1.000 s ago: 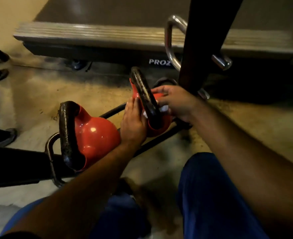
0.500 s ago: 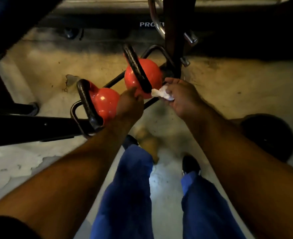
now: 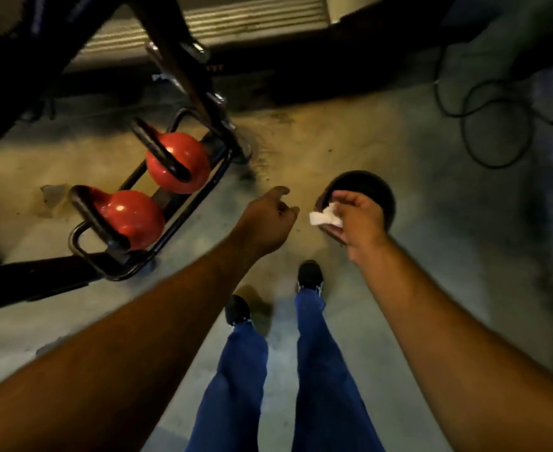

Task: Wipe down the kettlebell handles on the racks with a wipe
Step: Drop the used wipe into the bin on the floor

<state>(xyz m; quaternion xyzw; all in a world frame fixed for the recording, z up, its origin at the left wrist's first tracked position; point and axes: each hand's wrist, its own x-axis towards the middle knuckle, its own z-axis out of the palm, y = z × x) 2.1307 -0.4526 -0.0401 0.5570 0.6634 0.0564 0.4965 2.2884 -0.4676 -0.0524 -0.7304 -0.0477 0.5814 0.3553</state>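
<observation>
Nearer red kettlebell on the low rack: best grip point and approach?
Take the nearer kettlebell by its black handle, coming down from above. The handle stands up as a loop on the bell's left side, clear of the rack rails, so fingers can wrap its top bar. The round body looks too smooth to hold.

Two kettlebells (image 3: 151, 190) sit in rack (image 3: 183, 220), left.
</observation>
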